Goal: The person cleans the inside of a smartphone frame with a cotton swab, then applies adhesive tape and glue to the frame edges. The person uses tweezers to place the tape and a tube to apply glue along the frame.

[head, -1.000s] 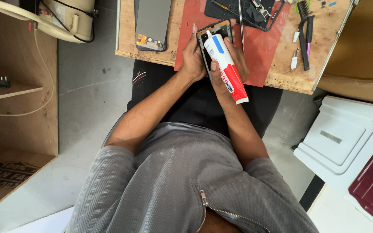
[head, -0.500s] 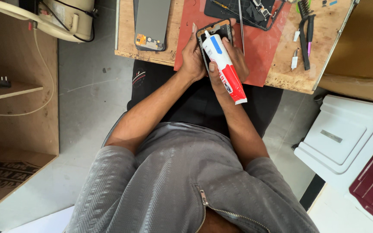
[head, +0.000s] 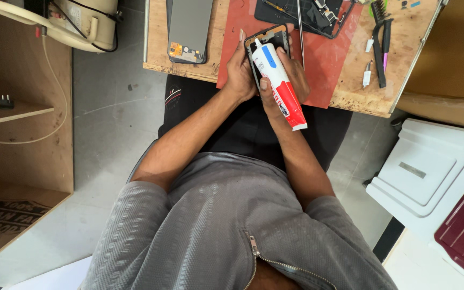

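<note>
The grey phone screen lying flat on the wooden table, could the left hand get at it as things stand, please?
Probably not right away: the left hand is wrapped around the phone frame being glued. The grey phone screen lies close beside it with bare table between, so once that grip lets go the way looks free.

Bright, even daylight, soft shadows, sharp focus throughout

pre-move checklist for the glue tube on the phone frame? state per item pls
1. Left hand grips the phone frame: ok.
2. Right hand holds the glue tube: ok.
3. Tube nozzle points at the frame's upper edge: ok; touching it or not: cannot tell.
4. Frame sits over the red mat: ok.
5. Detached phone screen lies apart on the wooden table, away from the tube: ok.
6. Glue bead on frame: cannot tell.
</note>
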